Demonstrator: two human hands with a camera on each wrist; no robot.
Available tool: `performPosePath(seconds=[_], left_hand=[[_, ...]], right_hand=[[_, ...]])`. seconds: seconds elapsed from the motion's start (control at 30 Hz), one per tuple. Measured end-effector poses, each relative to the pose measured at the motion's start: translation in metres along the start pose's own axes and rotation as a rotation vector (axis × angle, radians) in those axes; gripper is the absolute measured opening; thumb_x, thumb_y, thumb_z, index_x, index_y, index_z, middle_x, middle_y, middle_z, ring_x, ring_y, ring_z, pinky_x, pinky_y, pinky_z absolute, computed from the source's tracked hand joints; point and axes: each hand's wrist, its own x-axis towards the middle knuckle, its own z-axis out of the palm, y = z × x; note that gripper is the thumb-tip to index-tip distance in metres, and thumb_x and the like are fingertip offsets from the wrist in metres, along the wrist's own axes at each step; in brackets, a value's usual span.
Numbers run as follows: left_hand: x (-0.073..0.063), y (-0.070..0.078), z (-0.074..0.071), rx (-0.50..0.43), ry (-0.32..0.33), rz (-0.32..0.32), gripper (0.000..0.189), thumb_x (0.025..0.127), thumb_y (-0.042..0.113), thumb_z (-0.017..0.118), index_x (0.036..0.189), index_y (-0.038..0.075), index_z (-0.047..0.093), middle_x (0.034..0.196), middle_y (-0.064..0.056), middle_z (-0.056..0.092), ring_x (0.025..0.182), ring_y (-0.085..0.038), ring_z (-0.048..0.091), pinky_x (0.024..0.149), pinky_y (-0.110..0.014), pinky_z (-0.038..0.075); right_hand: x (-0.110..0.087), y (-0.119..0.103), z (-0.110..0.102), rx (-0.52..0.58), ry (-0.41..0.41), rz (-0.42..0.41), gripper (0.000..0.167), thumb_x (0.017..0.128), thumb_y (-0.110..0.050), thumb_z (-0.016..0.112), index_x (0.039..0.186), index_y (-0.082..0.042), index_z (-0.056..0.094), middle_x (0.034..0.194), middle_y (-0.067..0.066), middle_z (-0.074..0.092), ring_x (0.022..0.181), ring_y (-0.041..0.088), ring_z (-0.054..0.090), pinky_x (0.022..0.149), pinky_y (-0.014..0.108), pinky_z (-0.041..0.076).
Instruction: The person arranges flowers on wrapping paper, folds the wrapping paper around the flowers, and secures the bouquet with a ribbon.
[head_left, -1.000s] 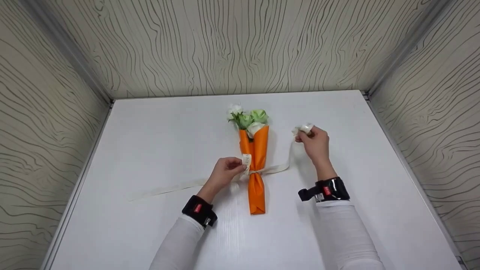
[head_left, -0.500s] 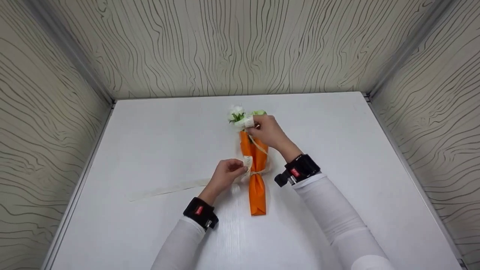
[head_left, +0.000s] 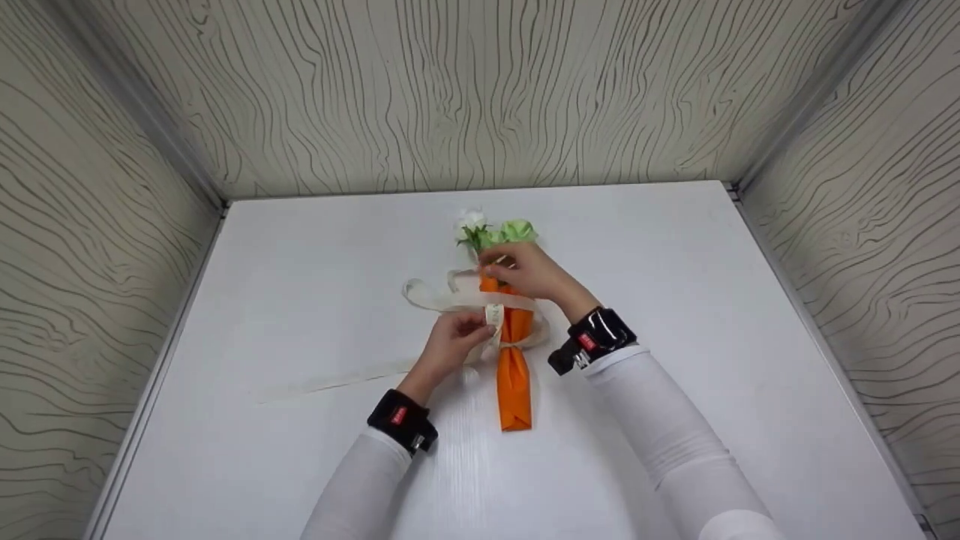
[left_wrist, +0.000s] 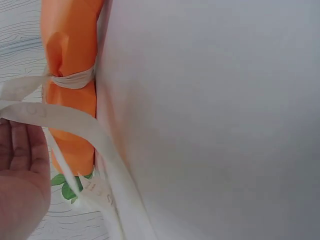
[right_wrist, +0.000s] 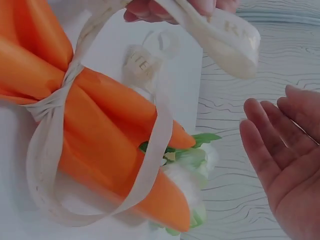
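A bouquet wrapped in orange paper (head_left: 514, 394) lies on the white table, with white and green flowers (head_left: 517, 229) at its far end. Cream ribbon (head_left: 465, 300) is tied around its middle. My left hand (head_left: 451, 341) pinches a standing, lettered ribbon loop (right_wrist: 240, 45) just left of the knot. Over the upper wrap is my right hand (head_left: 531, 271); the right wrist view shows its fingers (right_wrist: 262, 150) extended, holding nothing. A ribbon length from the knot crosses over the wrap and falls in curls to the left. The knot's front is partly hidden in the head view.
Another ribbon tail (head_left: 330, 382) stretches flat across the white table (head_left: 300, 300) to the left. Patterned wall panels (head_left: 465, 90) stand behind the table and on both sides.
My right hand has carried the bunched ribbon from the right over the bouquet and let it go; it now falls to the left. My left hand keeps its pinch on the loop.
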Motion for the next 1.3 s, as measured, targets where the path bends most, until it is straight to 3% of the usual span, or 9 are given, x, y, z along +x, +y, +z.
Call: performPosePath(seconds=[0.27, 0.43, 0.63, 0.77, 0.87, 1.0, 1.17, 1.3], left_hand=[[0.014, 0.016, -0.001, 0.075, 0.0, 0.024, 0.018, 0.093, 0.016, 0.069, 0.098, -0.001, 0.073, 0.086, -0.005, 0.069, 0.077, -0.013, 0.059, 0.074, -0.025, 0.051], [0.022, 0.021, 0.0, 0.136, -0.003, 0.04, 0.016, 0.094, 0.014, 0.068, 0.098, -0.001, 0.074, 0.085, -0.004, 0.07, 0.076, -0.011, 0.059, 0.073, -0.025, 0.051], [0.027, 0.023, 0.001, 0.17, -0.022, 0.037, 0.017, 0.095, 0.016, 0.067, 0.099, 0.002, 0.074, 0.087, -0.002, 0.07, 0.078, -0.011, 0.06, 0.074, -0.026, 0.051], [0.027, 0.021, -0.004, 0.197, 0.009, 0.024, 0.019, 0.097, 0.016, 0.063, 0.103, 0.001, 0.073, 0.091, -0.005, 0.071, 0.083, -0.016, 0.064, 0.078, -0.031, 0.053], [0.029, 0.012, -0.012, 0.321, 0.067, 0.04, 0.019, 0.098, 0.011, 0.06, 0.109, -0.001, 0.071, 0.1, -0.01, 0.07, 0.094, -0.022, 0.065, 0.085, -0.036, 0.052], [0.032, -0.005, -0.025, 0.604, 0.126, 0.078, 0.023, 0.096, 0.001, 0.058, 0.117, -0.001, 0.066, 0.116, -0.014, 0.063, 0.112, -0.029, 0.058, 0.098, -0.04, 0.044], [0.032, -0.019, -0.037, 0.92, 0.088, 0.071, 0.035, 0.098, 0.003, 0.055, 0.132, 0.004, 0.058, 0.13, -0.013, 0.057, 0.127, -0.031, 0.047, 0.108, -0.042, 0.034], [0.029, -0.021, -0.041, 1.052, 0.034, 0.023, 0.038, 0.099, 0.008, 0.057, 0.136, 0.01, 0.057, 0.129, -0.009, 0.06, 0.125, -0.03, 0.048, 0.106, -0.047, 0.035]], right_hand=[[-0.027, 0.024, -0.002, 0.184, 0.027, 0.028, 0.033, 0.093, -0.021, 0.07, 0.116, 0.002, 0.069, 0.107, 0.01, 0.07, 0.099, 0.023, 0.064, 0.089, 0.038, 0.051], [-0.039, 0.031, 0.006, 0.248, 0.031, 0.096, 0.038, 0.087, -0.023, 0.076, 0.116, 0.001, 0.07, 0.105, 0.009, 0.07, 0.096, 0.023, 0.065, 0.085, 0.034, 0.052], [-0.045, 0.033, 0.015, 0.324, 0.142, 0.164, 0.03, 0.085, -0.014, 0.078, 0.109, 0.003, 0.071, 0.097, 0.009, 0.071, 0.088, 0.019, 0.065, 0.077, 0.028, 0.054], [-0.048, 0.035, 0.018, 0.344, 0.211, 0.177, 0.025, 0.086, -0.01, 0.076, 0.105, 0.006, 0.072, 0.094, 0.008, 0.072, 0.082, 0.016, 0.065, 0.073, 0.028, 0.054], [-0.051, 0.038, 0.017, 0.389, 0.235, 0.185, 0.025, 0.086, -0.007, 0.076, 0.104, 0.008, 0.071, 0.092, 0.008, 0.072, 0.078, 0.015, 0.065, 0.071, 0.029, 0.055], [-0.055, 0.042, 0.016, 0.444, 0.246, 0.196, 0.024, 0.086, -0.005, 0.075, 0.104, 0.009, 0.069, 0.089, 0.008, 0.07, 0.076, 0.015, 0.064, 0.074, 0.034, 0.056], [-0.058, 0.046, 0.015, 0.43, 0.258, 0.193, 0.02, 0.086, -0.006, 0.075, 0.1, 0.007, 0.07, 0.088, 0.008, 0.07, 0.077, 0.017, 0.065, 0.08, 0.042, 0.055], [-0.06, 0.049, 0.014, 0.419, 0.258, 0.195, 0.02, 0.086, -0.007, 0.075, 0.101, 0.006, 0.071, 0.089, 0.009, 0.071, 0.078, 0.018, 0.066, 0.08, 0.043, 0.055]])
